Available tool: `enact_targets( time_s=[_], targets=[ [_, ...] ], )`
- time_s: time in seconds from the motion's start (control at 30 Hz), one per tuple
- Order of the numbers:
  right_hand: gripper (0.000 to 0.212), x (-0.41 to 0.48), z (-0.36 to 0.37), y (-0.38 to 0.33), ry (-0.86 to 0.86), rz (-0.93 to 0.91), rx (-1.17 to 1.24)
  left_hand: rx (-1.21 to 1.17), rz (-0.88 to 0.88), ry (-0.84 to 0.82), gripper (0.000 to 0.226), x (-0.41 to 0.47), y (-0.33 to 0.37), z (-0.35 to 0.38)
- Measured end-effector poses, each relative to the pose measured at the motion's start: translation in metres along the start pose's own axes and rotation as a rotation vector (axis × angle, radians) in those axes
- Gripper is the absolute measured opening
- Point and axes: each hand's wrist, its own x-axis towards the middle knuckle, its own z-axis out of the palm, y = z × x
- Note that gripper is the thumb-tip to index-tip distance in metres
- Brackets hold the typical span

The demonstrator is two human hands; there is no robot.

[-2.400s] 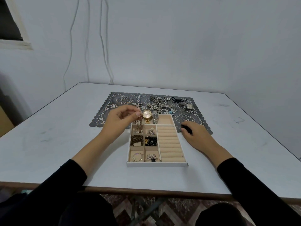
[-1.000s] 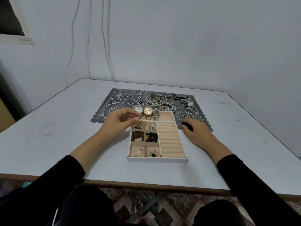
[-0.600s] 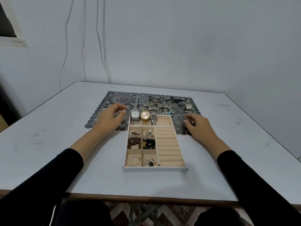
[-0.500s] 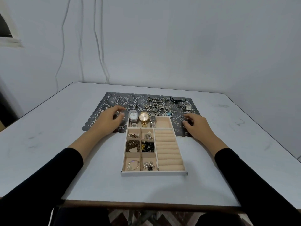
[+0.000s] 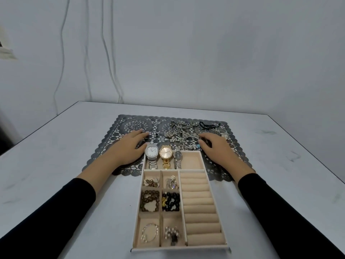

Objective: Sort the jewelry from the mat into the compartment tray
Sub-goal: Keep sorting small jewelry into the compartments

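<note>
Your left hand (image 5: 130, 147) lies palm-down on the mat (image 5: 101, 152), fingers loose and holding nothing, stretched toward a small dark piece (image 5: 156, 134). Your right hand (image 5: 217, 147) curls its fingertips into the near edge of the tangled chains (image 5: 182, 132); whether it has pinched anything cannot be told.

The compartment tray (image 5: 179, 248) sits between your forearms, its far end resting on the mat's near edge. Three watches (image 5: 165, 153) lie in its far compartment, with bare space beside them. The ring rolls (image 5: 201, 202) hold nothing.

The tangle looks like the hard part. Find one free end, pin the heap with your left hand and draw the piece out slowly, or its neighbours are likely to drag along. Lift it clear of the tray wall before you lower it into a compartment.

The loose rings (image 5: 136, 125) at the mat's far left seem meant for the rolls. The watch on the mat (image 5: 225, 135), just beyond your right hand, would probably fit the free space beside the other three.
</note>
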Motion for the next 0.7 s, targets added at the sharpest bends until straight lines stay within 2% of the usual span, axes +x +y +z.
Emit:
enact_targets(
  time_s=[0.23,0.53,0.7],
  targets=[
    [0.031,0.030,0.007,0.004,-0.011,-0.029,0.016,0.025,0.094,-0.079,0.056,0.025,0.005,0.000],
    [0.021,0.055,0.008,0.003,-0.006,-0.049,0.062,-0.028,0.247,-0.096,0.054,0.053,0.005,0.005],
    [0.019,0.065,0.012,-0.003,-0.014,-0.068,0.124,-0.066,0.328,-0.056,0.045,0.061,0.014,0.004]
  ],
)
